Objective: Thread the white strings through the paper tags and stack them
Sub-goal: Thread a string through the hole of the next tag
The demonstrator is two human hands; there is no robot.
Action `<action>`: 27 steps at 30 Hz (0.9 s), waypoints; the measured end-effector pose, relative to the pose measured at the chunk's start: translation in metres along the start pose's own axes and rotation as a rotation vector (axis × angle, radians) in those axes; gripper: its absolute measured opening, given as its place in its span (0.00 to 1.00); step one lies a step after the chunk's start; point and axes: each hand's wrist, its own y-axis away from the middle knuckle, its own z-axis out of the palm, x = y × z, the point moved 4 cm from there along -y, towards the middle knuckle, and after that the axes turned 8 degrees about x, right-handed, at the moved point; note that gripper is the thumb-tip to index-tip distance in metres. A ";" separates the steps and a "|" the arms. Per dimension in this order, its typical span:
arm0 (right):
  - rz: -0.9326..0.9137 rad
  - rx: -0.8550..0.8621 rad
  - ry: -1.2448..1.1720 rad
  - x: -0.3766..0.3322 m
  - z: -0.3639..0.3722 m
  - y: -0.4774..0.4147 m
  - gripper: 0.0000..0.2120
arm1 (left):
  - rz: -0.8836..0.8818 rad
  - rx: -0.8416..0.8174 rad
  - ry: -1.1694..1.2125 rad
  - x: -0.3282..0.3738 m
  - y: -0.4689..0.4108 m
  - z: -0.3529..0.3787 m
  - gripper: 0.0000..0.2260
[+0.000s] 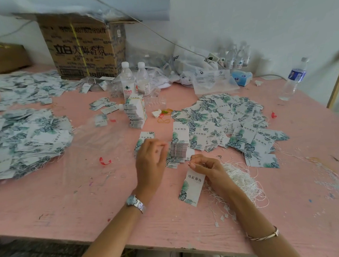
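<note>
My right hand (204, 165) pinches the top edge of a white paper tag (191, 187) with green leaf print, and the tag hangs down toward the pink table (90, 199). My left hand (150, 161) hovers just left of it, blurred, with its fingertips drawn together; I cannot make out a string in it. A tangle of white strings (242, 180) lies right of my right wrist. Behind my hands stands a short stack of tags (180, 145), and a single tag (146, 137) lies partly behind my left hand.
Loose tags spread in a wide heap at the right (232, 121) and in piles at the left (25, 138). A tall bundled tag block (136, 115), two water bottles (134, 80), a cardboard box (83, 50) and plastic bags stand behind. Another bottle (294, 80) is far right.
</note>
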 end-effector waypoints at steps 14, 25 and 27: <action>0.001 -0.008 0.020 0.003 -0.003 -0.001 0.13 | -0.570 -0.260 -0.391 -0.094 -0.047 -0.014 0.15; 0.018 -0.001 0.017 0.003 -0.002 0.001 0.09 | -0.717 -0.154 -0.190 -0.094 -0.047 -0.020 0.13; 0.010 -0.001 0.015 0.002 -0.002 0.002 0.07 | -0.738 -0.148 -0.139 -0.095 -0.048 -0.021 0.13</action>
